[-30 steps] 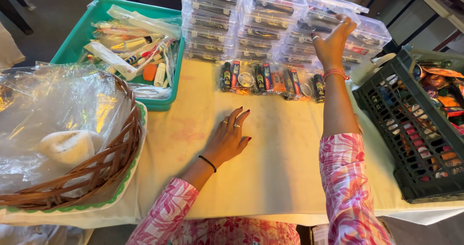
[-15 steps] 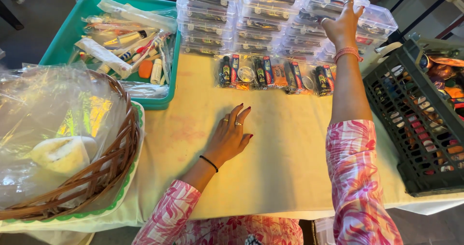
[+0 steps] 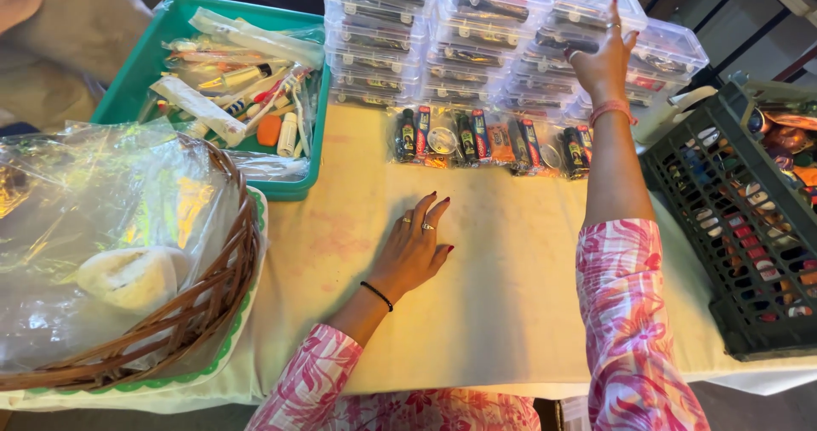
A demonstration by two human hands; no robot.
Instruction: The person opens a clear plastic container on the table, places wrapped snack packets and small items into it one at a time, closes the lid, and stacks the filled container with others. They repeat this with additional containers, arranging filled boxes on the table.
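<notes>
Bright even daylight, soft shadows, plastic-wrap glare on the basket (image 3: 128,312), sharp focus.

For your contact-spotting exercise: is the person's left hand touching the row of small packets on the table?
Apart. The head view shows bare tablecloth between the left hand and the packets.

A bare stretch of cloth-covered counter (image 3: 511,295) lies open at the middle. A wicker basket (image 3: 213,303) blocks nine o'clock, a green tray (image 3: 294,184) eleven, stacked clear plastic boxes (image 3: 442,57) and a row of packets (image 3: 489,142) twelve, a black crate (image 3: 723,252) three.
</notes>
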